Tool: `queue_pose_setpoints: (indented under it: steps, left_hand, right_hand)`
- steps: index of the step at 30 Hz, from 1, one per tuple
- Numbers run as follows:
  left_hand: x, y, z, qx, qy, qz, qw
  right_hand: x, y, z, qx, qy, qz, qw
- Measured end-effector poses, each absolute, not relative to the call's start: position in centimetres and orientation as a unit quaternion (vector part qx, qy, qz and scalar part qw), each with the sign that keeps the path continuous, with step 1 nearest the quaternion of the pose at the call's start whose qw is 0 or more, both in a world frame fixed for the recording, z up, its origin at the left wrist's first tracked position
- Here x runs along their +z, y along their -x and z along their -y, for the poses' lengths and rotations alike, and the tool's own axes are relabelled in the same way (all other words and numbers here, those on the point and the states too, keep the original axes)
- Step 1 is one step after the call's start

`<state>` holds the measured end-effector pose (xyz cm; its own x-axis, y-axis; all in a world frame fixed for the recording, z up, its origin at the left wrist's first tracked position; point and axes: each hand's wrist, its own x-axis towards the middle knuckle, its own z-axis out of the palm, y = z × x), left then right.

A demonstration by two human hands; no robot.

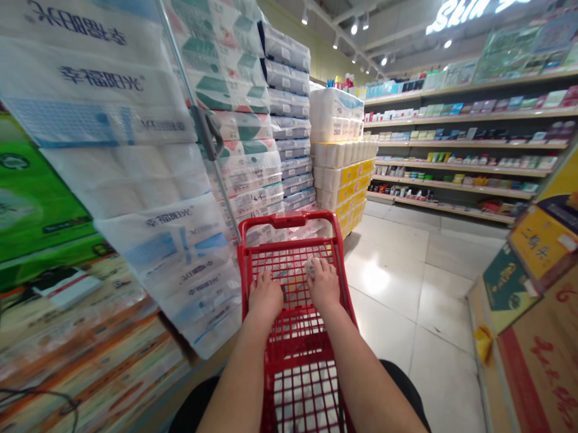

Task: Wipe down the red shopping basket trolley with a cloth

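Observation:
A red plastic shopping basket (pixel 262 244) with grid walls stands in front of me, tilted in view, its handle bar (pixel 289 220) at the far end. My left hand (pixel 266 294) rests on the grid's left side, fingers forward and slightly bent, with nothing visible in it. On the right side of the grid my right hand (pixel 325 286) is closed around a small crumpled pale cloth (pixel 311 266), which shows by the thumb and index finger. Whether the piece is cloth or paper is hard to tell. Pale shapes show blurred through the lower grid.
Tall stacks of wrapped tissue rolls (pixel 169 231) rise close on the left, with a grey metal pole (pixel 226 195) before them. Cartons (pixel 540 351) stand on the right. Shelves of small boxes (pixel 462 137) line the back. Pale floor tiles (pixel 385 302) run between.

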<state>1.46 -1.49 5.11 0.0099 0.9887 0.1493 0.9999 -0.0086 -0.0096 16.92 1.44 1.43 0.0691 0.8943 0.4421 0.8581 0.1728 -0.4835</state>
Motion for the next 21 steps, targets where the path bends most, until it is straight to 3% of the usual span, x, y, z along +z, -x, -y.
queue_pose_setpoints:
  steps: [7,21]
  left_hand:
    - [2.4,-2.6,1.2,-0.137,0.657,0.732,0.115]
    - [0.5,-0.5,0.5,-0.148,0.679,0.712,0.097]
  right_hand:
    - [0.9,-16.3,-1.6,-0.012,0.655,0.684,0.320]
    - [1.5,-16.6,-1.9,0.036,0.650,0.698,0.300]
